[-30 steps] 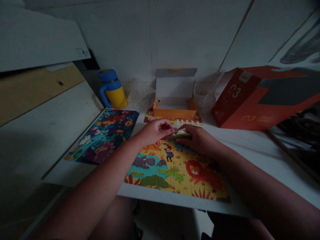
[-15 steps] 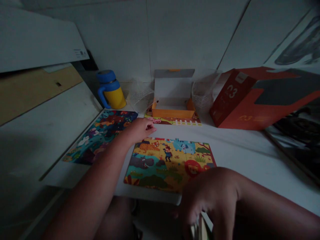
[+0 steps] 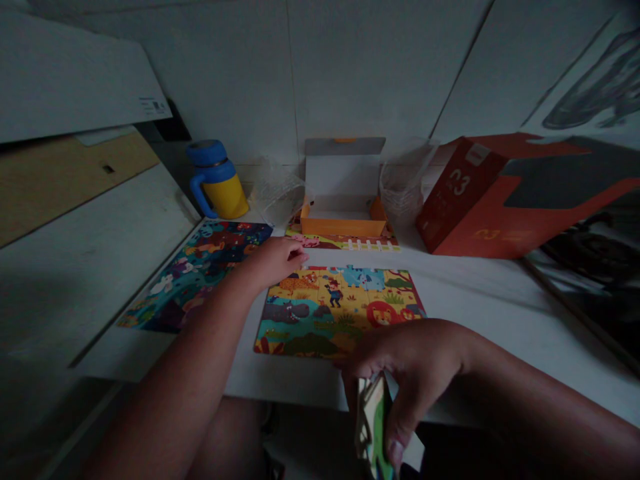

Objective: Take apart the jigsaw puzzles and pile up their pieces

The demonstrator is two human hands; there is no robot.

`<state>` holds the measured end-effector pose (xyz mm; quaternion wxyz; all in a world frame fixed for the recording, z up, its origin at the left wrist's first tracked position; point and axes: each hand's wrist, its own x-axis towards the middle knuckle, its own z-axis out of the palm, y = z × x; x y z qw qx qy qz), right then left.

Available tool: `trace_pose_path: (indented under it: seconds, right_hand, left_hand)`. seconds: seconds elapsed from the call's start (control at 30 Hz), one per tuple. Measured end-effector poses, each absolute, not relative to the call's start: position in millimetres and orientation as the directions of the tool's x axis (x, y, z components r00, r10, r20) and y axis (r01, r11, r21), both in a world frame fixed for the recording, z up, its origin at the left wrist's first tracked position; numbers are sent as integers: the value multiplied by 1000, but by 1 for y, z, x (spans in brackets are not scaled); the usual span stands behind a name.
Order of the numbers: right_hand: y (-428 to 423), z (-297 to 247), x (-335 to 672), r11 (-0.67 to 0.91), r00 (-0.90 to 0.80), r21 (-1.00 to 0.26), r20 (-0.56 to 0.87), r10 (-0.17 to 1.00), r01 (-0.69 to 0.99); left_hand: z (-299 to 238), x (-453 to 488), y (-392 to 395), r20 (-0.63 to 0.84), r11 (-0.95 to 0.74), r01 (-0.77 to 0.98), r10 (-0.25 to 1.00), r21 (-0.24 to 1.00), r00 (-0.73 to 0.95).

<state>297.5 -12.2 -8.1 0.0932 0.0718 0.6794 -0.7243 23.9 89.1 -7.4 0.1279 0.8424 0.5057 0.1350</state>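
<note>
A yellow animal jigsaw puzzle (image 3: pixel 340 310) with a lion and a hippo lies flat on the white table (image 3: pixel 480 300). My left hand (image 3: pixel 274 260) rests at its top left corner, fingers loosely curled and touching the table. My right hand (image 3: pixel 405 370) hangs at the table's near edge, closed on several puzzle pieces (image 3: pixel 373 427) stacked on edge below the tabletop.
A dark blue puzzle (image 3: pixel 200 270) lies to the left. At the back stand a blue and yellow mug (image 3: pixel 217 180), an open orange box (image 3: pixel 343 200) on a third puzzle (image 3: pixel 350 243), clear plastic bags (image 3: pixel 405 183) and a large red box (image 3: pixel 505 197).
My right hand left the puzzle's top edge and drew back to the near table edge with a stack of pieces. My left hand shifted left to the puzzle's corner.
</note>
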Motion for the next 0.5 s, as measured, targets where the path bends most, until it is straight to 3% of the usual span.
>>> trace_pose_path:
  seconds: [0.13,0.23,0.3,0.37,0.43,0.5]
  right_hand:
    - [-12,5,299,-37,-966,-968,-250,65,248]
    - [0,19,312,18,-897,-970,-217,384,242]
    - [19,19,329,149,-727,-933,-148,670,327]
    - [43,9,355,198,-436,-843,-48,899,500]
    - [66,-6,385,140,-147,-712,52,988,689]
    - [81,-18,414,76,-12,-592,112,994,803]
  left_hand:
    - [-5,26,87,90,-459,807,883,372,461]
    - [-5,26,87,80,-455,802,883,388,463]
    - [-5,25,87,89,-448,809,889,381,450]
    - [-6,24,88,88,-435,817,896,379,436]
    - [-6,23,90,78,-431,816,896,385,437]
    - [-6,20,92,75,-436,817,894,377,442]
